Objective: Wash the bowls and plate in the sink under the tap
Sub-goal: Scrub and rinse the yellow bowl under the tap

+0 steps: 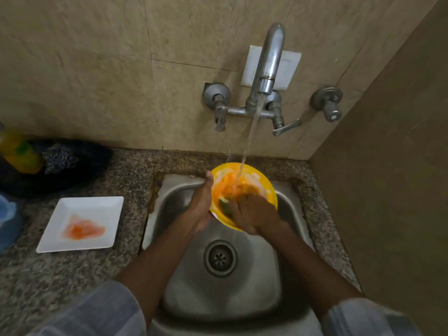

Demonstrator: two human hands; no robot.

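Observation:
A yellow bowl (260,178) smeared with orange residue is held tilted over the steel sink (242,294), under the running tap (268,69). Water falls into the bowl. My left hand (202,204) grips the bowl's left rim from outside. My right hand (252,212) is inside the bowl, pressing a green scrub pad (224,205) against its inner wall. A square white plate (94,209) with an orange smear lies on the counter left of the sink.
A yellow bottle (18,151) and a dark cloth with a steel scourer (58,157) sit at the back left of the granite counter (60,275). A blue object (7,221) is at the left edge. A side wall (388,190) closes in right of the sink.

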